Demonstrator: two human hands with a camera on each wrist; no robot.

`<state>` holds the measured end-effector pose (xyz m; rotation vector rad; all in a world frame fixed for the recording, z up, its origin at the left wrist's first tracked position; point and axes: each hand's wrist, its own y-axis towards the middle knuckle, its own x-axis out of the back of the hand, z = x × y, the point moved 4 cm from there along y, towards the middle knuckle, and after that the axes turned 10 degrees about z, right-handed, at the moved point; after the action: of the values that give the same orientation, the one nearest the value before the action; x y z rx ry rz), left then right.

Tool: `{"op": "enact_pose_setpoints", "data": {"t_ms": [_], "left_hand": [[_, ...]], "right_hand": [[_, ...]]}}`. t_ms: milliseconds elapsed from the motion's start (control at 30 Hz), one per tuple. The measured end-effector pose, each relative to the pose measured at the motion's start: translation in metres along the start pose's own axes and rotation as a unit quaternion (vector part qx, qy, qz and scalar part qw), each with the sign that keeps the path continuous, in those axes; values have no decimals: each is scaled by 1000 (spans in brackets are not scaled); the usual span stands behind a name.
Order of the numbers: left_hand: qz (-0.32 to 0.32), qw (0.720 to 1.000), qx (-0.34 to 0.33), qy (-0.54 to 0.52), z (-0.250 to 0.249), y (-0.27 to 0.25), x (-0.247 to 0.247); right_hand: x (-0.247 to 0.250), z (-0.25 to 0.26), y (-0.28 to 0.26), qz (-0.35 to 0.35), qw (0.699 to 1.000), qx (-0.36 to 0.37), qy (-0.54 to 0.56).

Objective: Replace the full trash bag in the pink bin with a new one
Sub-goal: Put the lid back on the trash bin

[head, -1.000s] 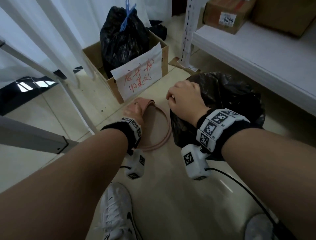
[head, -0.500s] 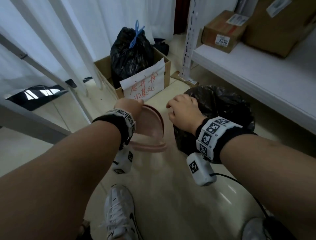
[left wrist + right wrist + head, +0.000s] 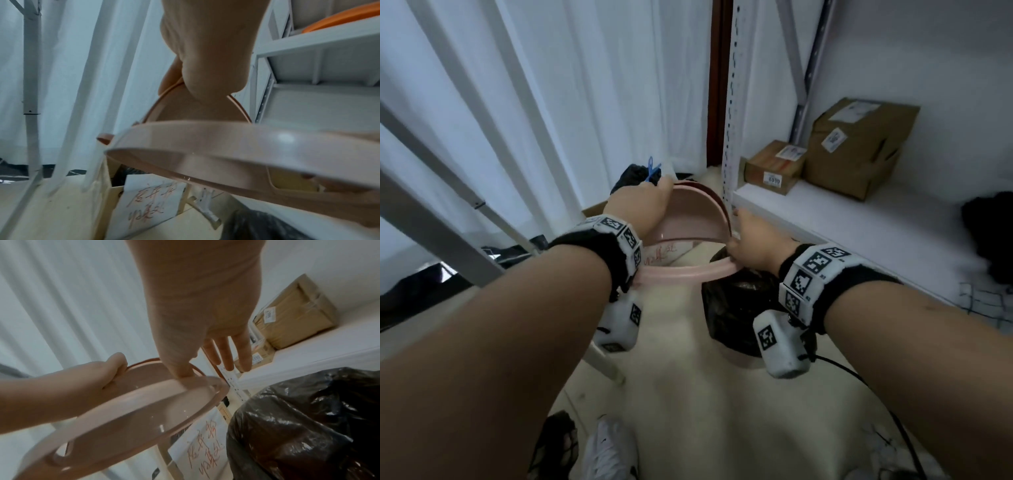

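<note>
A pink bin lid (image 3: 688, 274), a ring with a half flap standing up from it, hangs in the air in front of me. My left hand (image 3: 640, 205) grips the flap's far edge, fingers curled over it (image 3: 115, 368). At the ring's right end is my right hand (image 3: 753, 240); its thumb (image 3: 183, 373) presses the rim and its other fingers (image 3: 226, 356) are straight. The full black trash bag (image 3: 732, 308) sits below the right hand, bulging and glossy (image 3: 298, 418). The pink bin under it is hidden. The ring fills the left wrist view (image 3: 226, 146).
A cardboard box with a red handwritten paper sign (image 3: 152, 206) and another black bag with a blue clip (image 3: 652, 169) stands behind the lid. A white shelf (image 3: 842, 219) with cardboard boxes (image 3: 859, 144) is on the right. A metal frame leg (image 3: 448, 233) and curtains are on the left; my shoe (image 3: 609, 448) is below.
The left hand lifted the pink lid off the floor to chest height. The right hand left the black bag's top and came to the lid's right rim. The view tilted up.
</note>
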<state>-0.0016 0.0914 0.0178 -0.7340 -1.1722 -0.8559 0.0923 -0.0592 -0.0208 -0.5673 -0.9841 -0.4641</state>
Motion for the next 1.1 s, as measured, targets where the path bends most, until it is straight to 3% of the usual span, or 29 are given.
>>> {"op": "enact_pose_setpoints", "data": {"t_ms": [100,200,400,500,633,700,767,900,1100], "left_hand": [[-114,991,-71,3,-32,-4,25],[-63,994,-94,-4,-58,5,18],[-49,984,-171,-20,-114,13,-6],[-34,979,-199,-41,-126,22,-16],[-41,959,-236,-154,-121,30,-26],[-29,946,-220,-238,-113,33,-33],[1,946,-160,-284,-101,38,-46],[68,962,-115,-238,-95,40,-81],[96,958,-100,-252,-95,44,-102]], "right_hand": [[21,-19,-14,-23,997,-19,66],[29,-57,-23,-50,991,-83,96],[22,-121,-26,-44,981,-185,46],[13,-132,-16,-39,983,-172,47],[14,-142,-12,-118,984,-137,9],[14,-146,-17,-159,979,-126,8],[8,-147,-22,-178,977,-109,31],[-16,-140,-23,-148,985,-82,44],[-31,-144,-9,-127,985,-107,49]]}}
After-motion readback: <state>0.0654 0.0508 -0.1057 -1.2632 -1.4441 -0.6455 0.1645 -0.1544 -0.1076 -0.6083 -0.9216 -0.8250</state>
